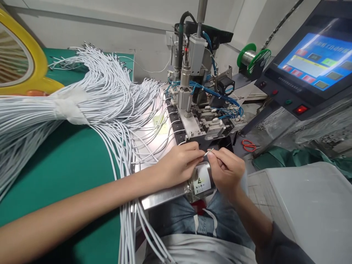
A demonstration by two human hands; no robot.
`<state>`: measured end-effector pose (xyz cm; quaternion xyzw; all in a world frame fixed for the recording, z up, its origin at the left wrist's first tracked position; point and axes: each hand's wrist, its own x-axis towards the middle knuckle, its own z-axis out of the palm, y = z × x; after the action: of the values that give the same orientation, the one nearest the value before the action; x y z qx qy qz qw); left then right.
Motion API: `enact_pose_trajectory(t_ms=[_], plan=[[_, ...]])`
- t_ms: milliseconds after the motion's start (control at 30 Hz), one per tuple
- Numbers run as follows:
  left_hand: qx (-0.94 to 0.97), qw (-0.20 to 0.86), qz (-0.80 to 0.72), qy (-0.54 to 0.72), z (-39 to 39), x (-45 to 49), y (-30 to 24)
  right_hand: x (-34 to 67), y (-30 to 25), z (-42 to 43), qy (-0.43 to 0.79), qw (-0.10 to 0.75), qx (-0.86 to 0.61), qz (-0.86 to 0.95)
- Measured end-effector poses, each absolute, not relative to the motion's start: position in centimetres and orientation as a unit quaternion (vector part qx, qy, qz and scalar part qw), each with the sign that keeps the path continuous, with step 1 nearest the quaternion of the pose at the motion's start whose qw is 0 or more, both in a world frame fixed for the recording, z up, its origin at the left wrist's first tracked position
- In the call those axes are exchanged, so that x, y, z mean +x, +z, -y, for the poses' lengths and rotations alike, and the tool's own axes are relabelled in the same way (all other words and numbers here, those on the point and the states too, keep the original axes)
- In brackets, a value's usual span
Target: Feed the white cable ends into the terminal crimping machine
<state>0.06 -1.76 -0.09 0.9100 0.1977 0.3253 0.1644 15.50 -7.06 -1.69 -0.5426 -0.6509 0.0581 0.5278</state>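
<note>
In the lower middle of the frame, just below the machine (189, 99), both hands work at the end of one thin white cable (208, 152). The left hand (183, 163) has its thumb and forefinger drawn narrow, pinching the cable; the right hand (228, 168) pinches it too, its fingertips close to the tip. Only a short piece shows between them, and whether the tip is bare or covered is too small to tell.

To do this well, the left pinch should act as the steady anchor while the right makes the small, fine movements. A light grip should be enough; squeezing hard could bend or splay the end. Keeping the two pinches near each other, as here, gives the best control over so thin a cable.

The big cable bundle (110, 88) spreads across the upper left, held by a white wrap (72, 105). Loose strands lie near the left forearm, so that arm should move gently to avoid dragging them. Several cables run to the black blocks (173, 121) along the machine's left edge; a careless knuckle there could knock them askew.
</note>
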Motion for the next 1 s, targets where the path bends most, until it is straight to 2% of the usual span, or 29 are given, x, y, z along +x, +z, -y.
enact_pose_trajectory(t_ms=[67,167,267,367,433,600,833,933,1000], plan=[[0.937,0.068,-0.19,0.286,1.6,-0.3,0.0,16.0,-1.4,6.9,0.04,0.489,-0.537,0.686],[0.951,-0.008,-0.182,0.25,1.3,-0.6,0.2,16.7,-0.7,6.4,0.131,0.451,-0.526,0.709],[0.937,0.088,-0.201,0.27,1.4,-0.3,0.1,16.6,-0.8,6.1,0.181,0.485,-0.512,0.686],[0.885,0.233,-0.232,0.329,1.8,0.3,-0.1,15.8,-1.6,6.3,0.156,0.552,-0.516,0.636],[0.856,0.283,-0.253,0.351,2.1,0.6,-0.1,15.4,-2.3,6.5,0.154,0.572,-0.526,0.61],[0.86,0.255,-0.294,0.33,2.7,0.6,0.2,15.9,-2.7,6.5,0.115,0.566,-0.54,0.613],[0.871,0.228,-0.319,0.297,2.6,0.5,-0.1,17.3,-2.4,6.0,-0.088,0.48,-0.484,0.727],[0.868,0.231,-0.321,0.301,2.5,0.5,-0.1,17.2,-2.7,6.0,-0.07,0.487,-0.499,0.713],[0.864,0.241,-0.315,0.31,2.5,0.5,-0.2,17.0,-2.8,5.8,0.011,0.521,-0.518,0.678]])
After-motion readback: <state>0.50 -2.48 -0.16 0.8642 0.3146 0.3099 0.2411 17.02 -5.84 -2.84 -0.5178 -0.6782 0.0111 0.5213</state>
